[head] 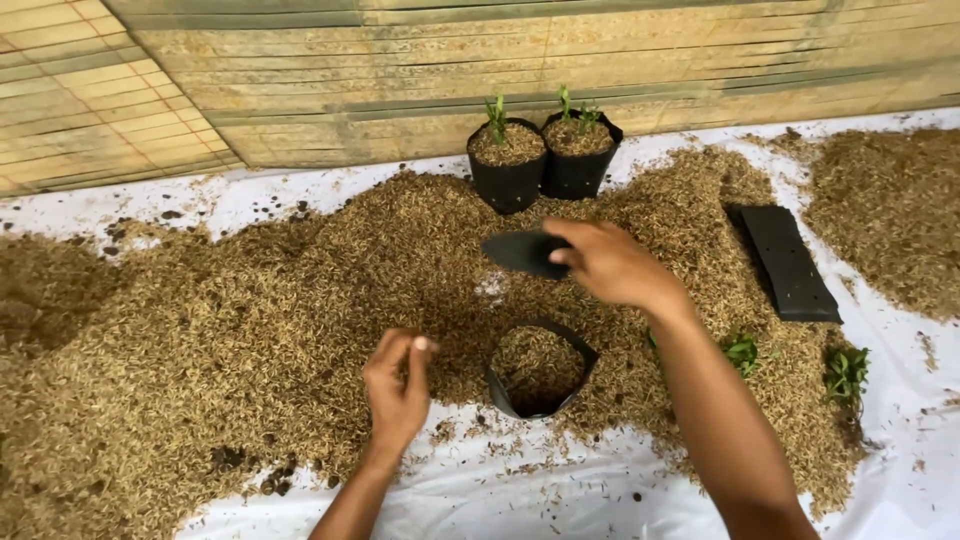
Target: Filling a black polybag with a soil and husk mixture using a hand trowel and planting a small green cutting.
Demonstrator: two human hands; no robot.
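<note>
My right hand (608, 262) holds a dark scoop-like tool (522, 252) above the husk pile, just beyond an open black grow bag (540, 368) that is partly filled with husk mix. My left hand (398, 388) hovers to the left of that bag with its fingers pinched together; whether it holds any husk I cannot tell. Both forearms reach in from the bottom edge.
A wide heap of brown rice husk (250, 330) covers a white sheet (560, 490). Two filled black bags with green seedlings (540, 155) stand at the back by a bamboo wall. A stack of flat black bags (790, 262) lies right. Loose seedlings (845, 372) lie near it.
</note>
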